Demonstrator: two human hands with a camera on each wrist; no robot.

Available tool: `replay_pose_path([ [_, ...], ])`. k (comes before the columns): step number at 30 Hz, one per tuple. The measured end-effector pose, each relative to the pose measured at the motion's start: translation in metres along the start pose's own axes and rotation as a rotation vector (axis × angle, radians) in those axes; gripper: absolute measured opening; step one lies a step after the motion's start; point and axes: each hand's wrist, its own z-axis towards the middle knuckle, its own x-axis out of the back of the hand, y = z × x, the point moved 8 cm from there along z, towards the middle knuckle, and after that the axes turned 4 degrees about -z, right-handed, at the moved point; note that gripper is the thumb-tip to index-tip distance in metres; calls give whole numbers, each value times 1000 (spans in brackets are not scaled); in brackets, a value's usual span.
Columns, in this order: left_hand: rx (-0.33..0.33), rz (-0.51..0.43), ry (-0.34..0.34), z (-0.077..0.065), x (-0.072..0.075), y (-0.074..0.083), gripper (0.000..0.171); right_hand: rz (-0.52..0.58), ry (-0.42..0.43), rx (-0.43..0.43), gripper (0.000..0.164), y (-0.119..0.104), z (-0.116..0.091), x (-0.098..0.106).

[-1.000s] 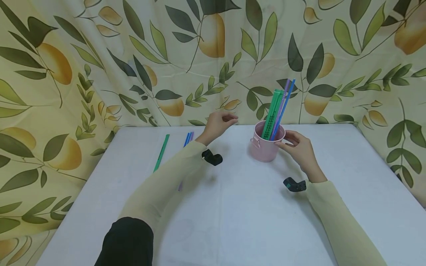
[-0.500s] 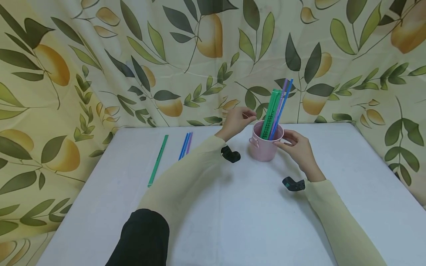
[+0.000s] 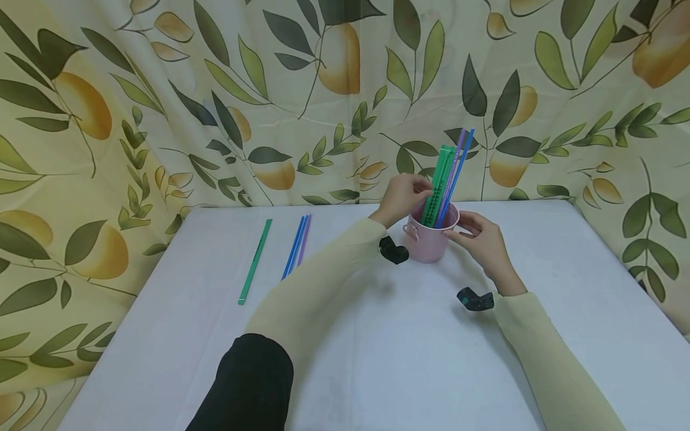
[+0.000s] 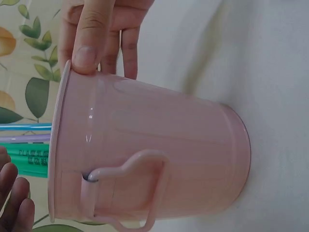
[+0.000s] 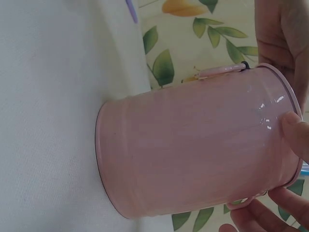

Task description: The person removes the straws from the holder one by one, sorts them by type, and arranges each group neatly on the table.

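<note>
A pink metal bucket (image 3: 428, 248) with small side handles stands upright near the table's far edge. Flat green strips (image 3: 439, 182) with dark print lean inside it, beside a thin purple stick (image 3: 459, 149) and a thin blue stick (image 3: 465, 152). My right hand (image 3: 481, 239) holds the bucket's right side at the rim, thumb on the outer wall (image 5: 203, 145). At the rim's left, my left hand (image 3: 403, 196) has its loosely bent fingers next to the green strips; contact with them is unclear. No separate item shows in that hand.
On the table's left lie a green strip (image 3: 256, 261), blue sticks (image 3: 293, 245) and a purple stick (image 3: 305, 236), their near ends partly behind my left sleeve (image 3: 318, 287). A leaf-and-fruit patterned cloth (image 3: 215, 120) hangs behind the white table (image 3: 399, 347).
My left hand has moved right, from beside the loose sticks to the bucket's green strips. The table's green strip and sticks are less covered by the sleeve. My right hand stays on the bucket.
</note>
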Motion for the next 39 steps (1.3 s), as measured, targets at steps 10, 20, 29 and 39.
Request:
replay_pose_path([
  [10,38,62,-25,7,-18,6,23,-6,-2,-11,69,0,-2,-1],
  [20,84,69,-24,8,-32,3,23,-13,-8,-15,69,3,-3,-2],
  [29,81,76,-38,8,-37,6,20,-13,-1,-5,68,4,-2,-1],
  [39,103,84,-34,7,-42,10,20,6,7,15,66,-2,0,0],
])
